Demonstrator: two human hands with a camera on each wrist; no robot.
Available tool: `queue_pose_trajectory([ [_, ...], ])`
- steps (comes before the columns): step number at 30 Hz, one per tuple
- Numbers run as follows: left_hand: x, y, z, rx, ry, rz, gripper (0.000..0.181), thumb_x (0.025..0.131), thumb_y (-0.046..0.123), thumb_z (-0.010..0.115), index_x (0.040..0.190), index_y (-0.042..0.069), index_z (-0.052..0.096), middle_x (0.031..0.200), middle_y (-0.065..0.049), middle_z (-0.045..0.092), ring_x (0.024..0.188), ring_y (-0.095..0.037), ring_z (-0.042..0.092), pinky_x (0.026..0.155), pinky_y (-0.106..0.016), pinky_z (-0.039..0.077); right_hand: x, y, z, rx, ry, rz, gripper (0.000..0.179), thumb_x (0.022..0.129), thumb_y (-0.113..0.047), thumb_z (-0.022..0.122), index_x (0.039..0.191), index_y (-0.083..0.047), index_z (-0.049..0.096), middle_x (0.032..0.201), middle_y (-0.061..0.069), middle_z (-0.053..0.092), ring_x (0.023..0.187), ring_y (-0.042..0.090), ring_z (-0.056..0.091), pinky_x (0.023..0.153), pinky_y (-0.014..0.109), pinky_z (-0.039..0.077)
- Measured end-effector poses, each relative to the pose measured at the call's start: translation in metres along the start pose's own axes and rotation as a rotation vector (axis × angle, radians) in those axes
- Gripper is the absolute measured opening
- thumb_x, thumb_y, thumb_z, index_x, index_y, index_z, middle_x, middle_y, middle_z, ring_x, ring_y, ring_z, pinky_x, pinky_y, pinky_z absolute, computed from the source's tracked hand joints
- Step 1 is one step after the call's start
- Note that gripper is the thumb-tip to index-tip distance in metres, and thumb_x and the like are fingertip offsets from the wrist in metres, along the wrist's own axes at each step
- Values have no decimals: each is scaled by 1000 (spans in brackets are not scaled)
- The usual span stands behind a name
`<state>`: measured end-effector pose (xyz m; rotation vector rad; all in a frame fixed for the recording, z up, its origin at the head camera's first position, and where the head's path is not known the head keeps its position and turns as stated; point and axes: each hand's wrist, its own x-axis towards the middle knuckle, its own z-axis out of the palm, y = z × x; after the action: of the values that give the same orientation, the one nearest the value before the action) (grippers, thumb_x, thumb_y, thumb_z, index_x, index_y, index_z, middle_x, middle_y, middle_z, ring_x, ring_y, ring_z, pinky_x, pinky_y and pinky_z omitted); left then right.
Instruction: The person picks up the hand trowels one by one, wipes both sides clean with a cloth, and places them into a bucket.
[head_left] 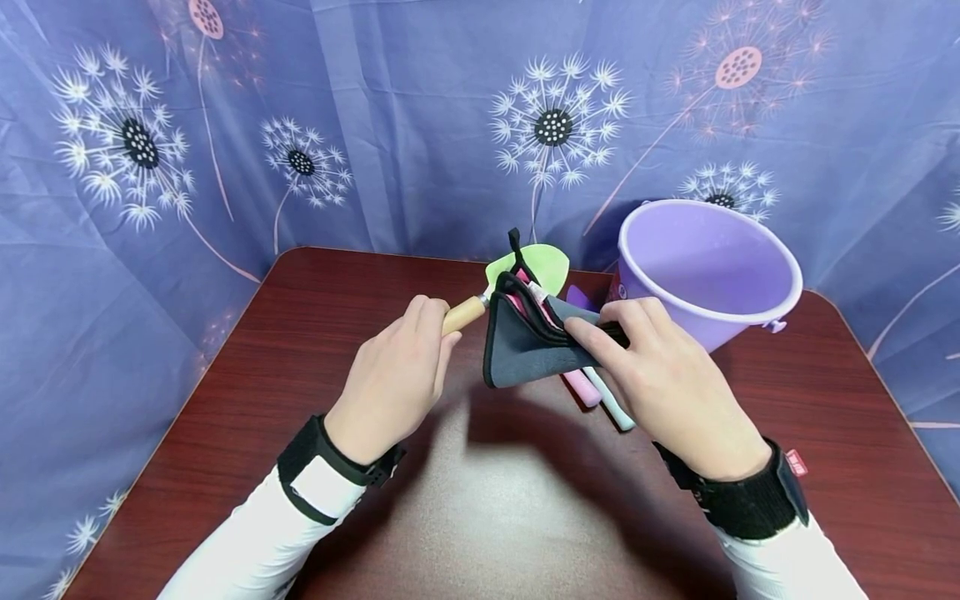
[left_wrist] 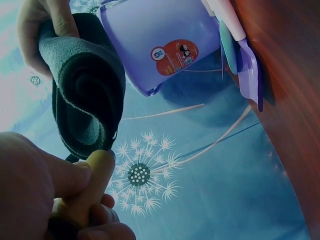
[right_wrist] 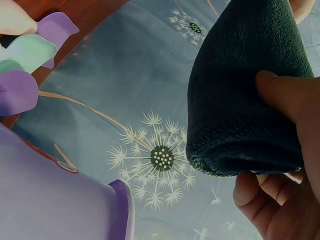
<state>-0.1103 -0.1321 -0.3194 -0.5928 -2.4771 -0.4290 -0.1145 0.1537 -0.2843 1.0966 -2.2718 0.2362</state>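
My left hand (head_left: 393, 371) grips the pale wooden handle (head_left: 465, 315) of a toy trowel with a bright green blade (head_left: 551, 265). The blade points away toward the back of the table, partly behind the cloth. A folded grey cloth (head_left: 528, 357) with black edging and pink inner layers is pinched between the thumb and fingers of my right hand (head_left: 667, 379). In the left wrist view the cloth (left_wrist: 90, 65) curls in folds, and the wooden handle end (left_wrist: 102, 165) overlaps its lower edge. The cloth hangs above the table, beside the trowel.
A purple bucket (head_left: 708, 321) stands at the back right, close behind my right hand. Under the cloth lie tools with a pink handle (head_left: 582, 389) and a pale blue handle (head_left: 611, 402), near a purple blade (head_left: 577, 297). A flowered curtain (head_left: 420, 125) hangs behind the table (head_left: 300, 333).
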Motion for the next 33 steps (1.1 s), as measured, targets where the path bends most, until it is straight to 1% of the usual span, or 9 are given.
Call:
queue_pose_trajectory([
  [3, 0, 1, 1, -4, -5, 0, 20, 101, 21, 56, 106, 4, 49, 84, -3, 41, 58, -15, 40, 43, -30, 38, 0, 0, 1, -14, 26, 1, 31, 100, -11, 49, 129, -9, 60, 106, 16, 53, 89, 35, 49, 73, 46, 48],
  [7, -1, 1, 1, -4, -14, 6, 19, 101, 21, 56, 106, 4, 49, 84, -3, 41, 58, -15, 40, 43, -30, 38, -1, 1, 3, -38, 86, 17, 32, 100, -13, 50, 129, -7, 61, 103, 18, 53, 86, 37, 48, 69, 47, 47],
  [10, -1, 2, 1, -3, -17, 8, 18, 101, 20, 56, 106, 4, 50, 85, -3, 42, 58, -15, 41, 43, -30, 38, -1, 2, 3, -49, 128, 41, 32, 97, -11, 54, 128, -6, 61, 101, 19, 53, 82, 37, 47, 64, 46, 45],
  [13, -1, 3, 0, -1, -15, 7, 18, 101, 20, 56, 106, 4, 50, 85, -4, 43, 58, -15, 41, 44, -31, 38, -1, 3, 3, -64, 154, 75, 33, 95, -8, 55, 128, -6, 61, 99, 18, 52, 80, 36, 47, 59, 46, 44],
  [17, 0, 3, -1, 0, -14, 6, 18, 100, 20, 57, 105, 4, 50, 84, -4, 42, 58, -15, 41, 44, -31, 38, -1, 5, 2, -102, 176, 133, 34, 94, -7, 56, 128, -5, 60, 98, 19, 51, 82, 38, 47, 55, 49, 44],
  [26, -1, 3, 0, 8, -5, 6, 19, 101, 20, 56, 105, 4, 50, 84, -3, 41, 58, -16, 41, 43, -32, 38, -5, 10, 5, -154, 227, 248, 35, 91, -6, 61, 126, -5, 61, 99, 20, 52, 84, 41, 47, 53, 53, 44],
  [30, -1, 3, 0, 3, -1, 10, 18, 101, 21, 56, 105, 4, 50, 84, -3, 41, 58, -16, 40, 43, -32, 38, -6, 10, 5, -160, 236, 264, 35, 91, -6, 61, 126, -6, 62, 100, 21, 52, 85, 42, 48, 52, 54, 45],
  [33, -2, 3, 1, 1, 1, 12, 18, 101, 20, 56, 105, 4, 50, 84, -3, 41, 58, -16, 40, 43, -32, 39, -5, 10, 5, -153, 237, 251, 34, 91, -6, 60, 125, -6, 62, 98, 20, 52, 83, 41, 47, 54, 53, 44],
])
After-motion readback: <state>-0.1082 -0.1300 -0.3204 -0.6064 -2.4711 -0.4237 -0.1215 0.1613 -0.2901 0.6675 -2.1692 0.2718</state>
